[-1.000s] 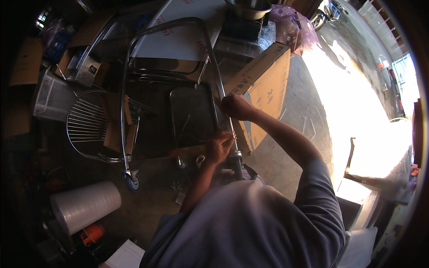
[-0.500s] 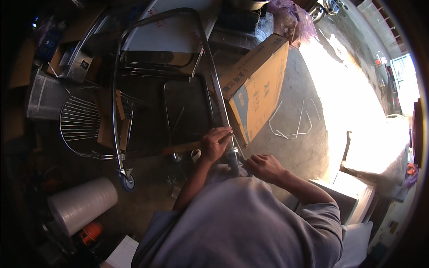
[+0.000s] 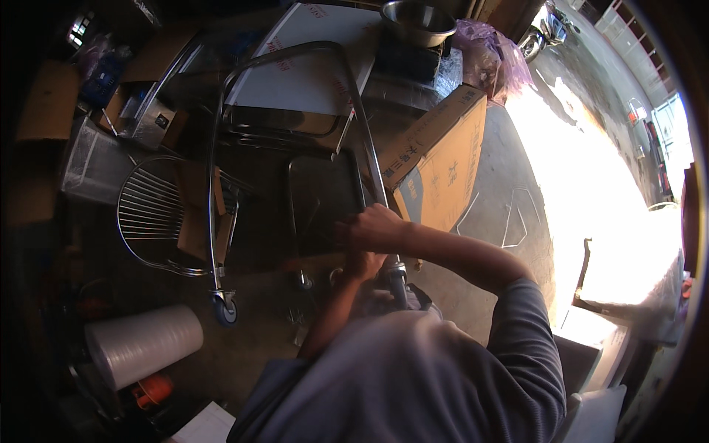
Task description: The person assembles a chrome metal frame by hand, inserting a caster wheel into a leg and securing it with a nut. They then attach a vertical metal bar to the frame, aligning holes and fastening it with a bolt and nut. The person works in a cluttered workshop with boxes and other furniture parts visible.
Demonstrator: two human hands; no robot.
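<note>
A chrome tubular frame (image 3: 212,173) lies before me, bent in a long U with a caster at each end. The far-left caster (image 3: 224,307) has a dark blue wheel. Close to my body, the other caster (image 3: 398,284) points toward me. My right hand (image 3: 375,227) crosses over the tube just beyond this caster, its fingers curled and partly blurred. What it grips cannot be made out. Below it, my left hand (image 3: 362,263) is at the left of the tube, its fingers mostly hidden behind the right hand.
A long cardboard box (image 3: 443,177) leans beyond the tube. Left stand a round wire rack (image 3: 148,210) and a roll of bubble wrap (image 3: 144,345). White strapping (image 3: 523,218) lies on the floor at right. Farther back are a white-topped panel (image 3: 310,33) and a steel bowl (image 3: 419,26).
My right hand has swung up and left from beside the near caster, across the tube and over my left hand. The whole view has shifted slightly.
</note>
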